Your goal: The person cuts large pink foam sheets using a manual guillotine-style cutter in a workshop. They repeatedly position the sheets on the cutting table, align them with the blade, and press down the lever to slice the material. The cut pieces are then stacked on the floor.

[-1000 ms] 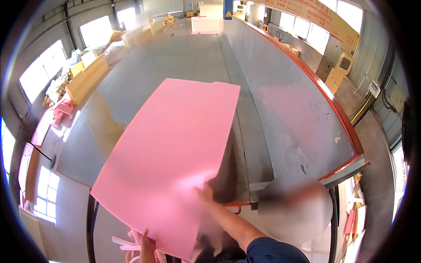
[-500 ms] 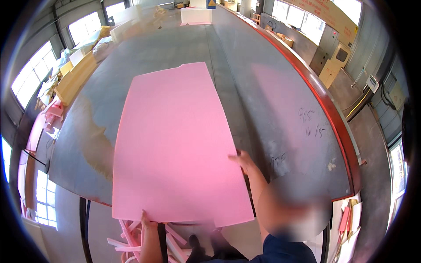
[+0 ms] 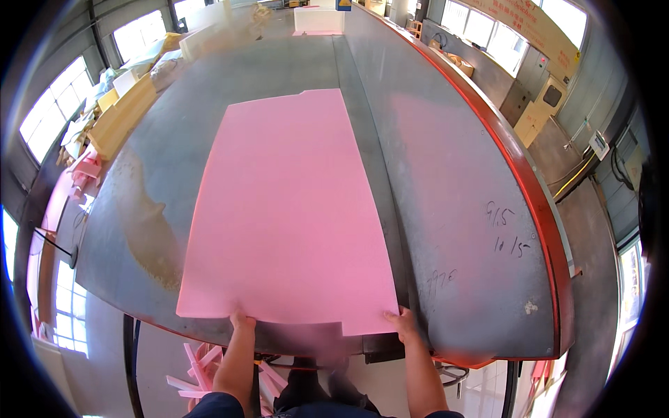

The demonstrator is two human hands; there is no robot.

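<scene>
Head: sheet point(image 3: 287, 209) ahead, against left hand point(image 3: 242, 320)

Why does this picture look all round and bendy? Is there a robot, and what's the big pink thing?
No robot here! A person wears a wide fisheye camera on their head, looking down, and it bends straight lines. The arms coming in from below are the person's own. The pink sheet is over the grey table. The left hand holds its near edge, and the right hand holds it by the near right corner. Pink strips are down below the table.
</scene>
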